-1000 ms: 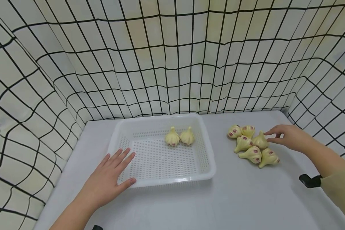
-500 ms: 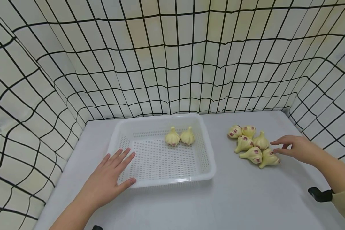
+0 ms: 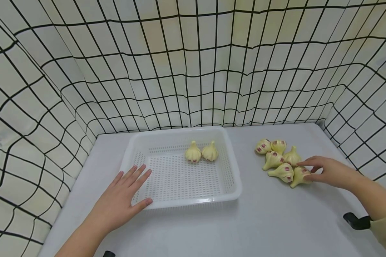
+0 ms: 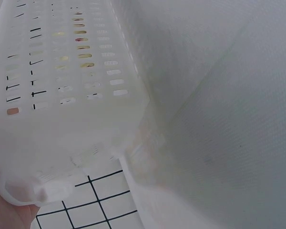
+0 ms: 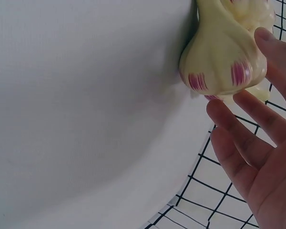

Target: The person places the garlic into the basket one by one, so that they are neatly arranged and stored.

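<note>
A white plastic basket [image 3: 183, 201] with slotted walls holds two garlic bulbs [image 3: 193, 152] at its back right. My left hand [image 3: 122, 200] rests on the basket's front left corner with fingers straight and spread; in the left wrist view part of the hand [image 4: 12, 214] shows below the rim. Several garlic bulbs with purple marks lie clustered on the table at the right. My right hand [image 3: 331, 173] is at the nearest right-hand garlic bulb [image 3: 299, 176], thumb and forefinger spread around its side. The right wrist view shows this bulb [image 5: 221, 62] beside loosely bent, parted fingers [image 5: 240, 138].
The grey-white table [image 3: 193, 232] extends in front of the basket. Black netting [image 3: 196, 71] over pale walls closes off the back and both sides, near the right forearm. Another garlic bulb [image 3: 263, 146] lies at the cluster's far left.
My right hand drew back from the rear right bulb, then came forward and down to the front right bulb. My left hand and the basket stay in place.
</note>
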`<state>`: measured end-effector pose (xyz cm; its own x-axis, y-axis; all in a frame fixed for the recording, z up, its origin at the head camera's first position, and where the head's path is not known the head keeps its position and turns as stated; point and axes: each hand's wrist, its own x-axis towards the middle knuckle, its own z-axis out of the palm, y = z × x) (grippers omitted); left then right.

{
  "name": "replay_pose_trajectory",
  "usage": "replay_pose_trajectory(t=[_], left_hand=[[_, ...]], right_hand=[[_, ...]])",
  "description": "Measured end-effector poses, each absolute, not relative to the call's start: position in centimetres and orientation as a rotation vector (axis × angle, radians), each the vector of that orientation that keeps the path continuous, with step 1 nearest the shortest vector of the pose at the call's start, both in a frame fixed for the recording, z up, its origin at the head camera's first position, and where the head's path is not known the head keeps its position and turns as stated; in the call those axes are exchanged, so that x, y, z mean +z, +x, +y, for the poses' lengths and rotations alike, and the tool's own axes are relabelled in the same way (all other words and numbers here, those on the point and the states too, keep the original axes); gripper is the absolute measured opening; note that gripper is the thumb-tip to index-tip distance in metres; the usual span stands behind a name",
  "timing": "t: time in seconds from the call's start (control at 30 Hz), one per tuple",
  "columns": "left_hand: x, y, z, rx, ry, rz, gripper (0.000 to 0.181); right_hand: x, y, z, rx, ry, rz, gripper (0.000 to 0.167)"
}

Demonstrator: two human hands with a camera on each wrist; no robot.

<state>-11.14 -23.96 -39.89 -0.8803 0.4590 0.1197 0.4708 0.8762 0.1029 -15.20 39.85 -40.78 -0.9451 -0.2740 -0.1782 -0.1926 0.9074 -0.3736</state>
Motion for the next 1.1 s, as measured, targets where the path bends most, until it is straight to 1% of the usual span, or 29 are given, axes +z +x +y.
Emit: replay_pose_trajectory(t=[0.4, 0.7, 0.9, 1.1], left_hand=[[-39.8, -11.1, -23.9, -0.201, -0.732, -2.956, 0.082], [-39.7, -11.1, -23.8, -0.195, -0.732, -2.950, 0.082], [-39.6, -11.1, -23.8, -0.199, -0.734, -2.950, 0.082], [-39.6, -11.1, -23.9, -0.211, -0.732, -2.957, 0.082]], right_hand=[[-41.1, -14.9, 39.4, -0.476, -0.338, 2.808, 0.058], [-41.0, -14.2, 40.7, -0.490, -0.315, 2.849, 0.060], [-39.9, -14.0, 41.4, -0.543, -0.315, 2.889, 0.063], [-38.3, -14.1, 41.1, -0.617, -0.337, 2.933, 0.061]])
